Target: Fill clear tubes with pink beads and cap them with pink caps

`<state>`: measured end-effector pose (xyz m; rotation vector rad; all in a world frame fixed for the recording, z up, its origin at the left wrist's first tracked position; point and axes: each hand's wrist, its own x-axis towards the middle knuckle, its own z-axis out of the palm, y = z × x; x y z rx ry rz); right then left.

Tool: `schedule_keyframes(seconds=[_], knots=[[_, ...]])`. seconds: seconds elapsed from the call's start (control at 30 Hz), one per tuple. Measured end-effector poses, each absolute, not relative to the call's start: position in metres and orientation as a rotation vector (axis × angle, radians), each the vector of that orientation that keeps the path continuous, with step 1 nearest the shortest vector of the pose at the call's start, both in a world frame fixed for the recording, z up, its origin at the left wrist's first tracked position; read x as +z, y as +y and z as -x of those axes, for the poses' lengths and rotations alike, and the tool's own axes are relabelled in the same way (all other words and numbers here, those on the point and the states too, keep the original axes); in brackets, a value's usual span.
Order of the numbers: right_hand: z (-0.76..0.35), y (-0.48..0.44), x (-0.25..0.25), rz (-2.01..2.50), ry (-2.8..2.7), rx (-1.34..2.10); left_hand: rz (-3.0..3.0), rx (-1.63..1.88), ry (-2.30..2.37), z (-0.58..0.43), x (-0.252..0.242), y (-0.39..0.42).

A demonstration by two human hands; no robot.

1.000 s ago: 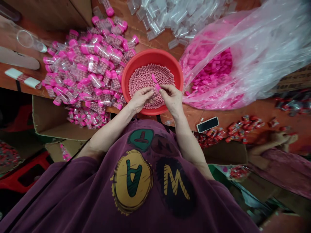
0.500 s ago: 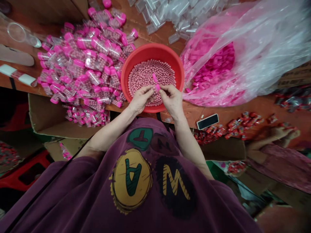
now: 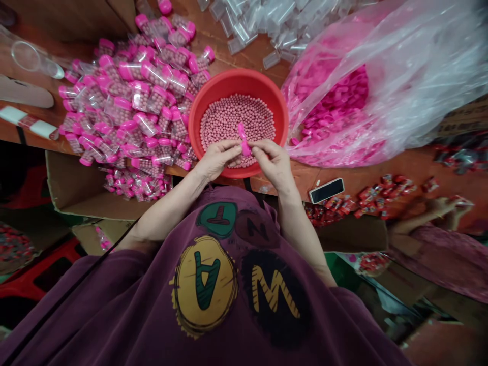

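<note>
Above the near side of a red bowl (image 3: 277,86), a small pink flip cap (image 3: 244,147) is pinched between my two hands, one narrow part of it pointing up and away. My left hand (image 3: 218,158) grips it from the left with thumb and fingers. From the right, my right hand (image 3: 273,161) holds it between thumb and forefinger. Pink round beads (image 3: 232,114) fill the lower part of the bowl beneath them. My fingers hide part of the cap, so whether anything sits under it cannot be seen.
Clear bottles of beads with pink caps (image 3: 141,94) are heaped on the left. A plastic bag (image 3: 404,76) of pink caps lies right of the bowl. Clear empty tubes (image 3: 267,20) lie behind. A phone (image 3: 326,191) and red packets (image 3: 385,190) are nearer right, beside another person's hands (image 3: 444,206).
My hands have lowered slightly toward me with the cap, and the cap has turned a little between the fingers. The other person's hands have shifted slightly.
</note>
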<state>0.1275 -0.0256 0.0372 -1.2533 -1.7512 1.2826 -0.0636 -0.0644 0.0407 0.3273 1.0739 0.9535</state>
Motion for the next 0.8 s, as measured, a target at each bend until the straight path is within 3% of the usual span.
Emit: schedule_keyframes(seconds=[0.2,0.4,0.57,0.8], knots=[[-0.118,-0.002,0.025,1.228,-1.521,1.503,-0.135,0.838,0.925,0.062,0.052,-0.063],[-0.125,-0.028,0.042,1.196,-1.861,1.213,0.112,0.942,0.982,0.057,0.059,-0.054],[-0.124,-0.046,0.025,1.218,-2.063,1.016,0.212,0.946,0.965,0.044,0.065,-0.051],[-0.129,-0.042,0.019,1.209,-2.097,0.942,0.119,0.919,0.980,0.039,0.057,-0.054]])
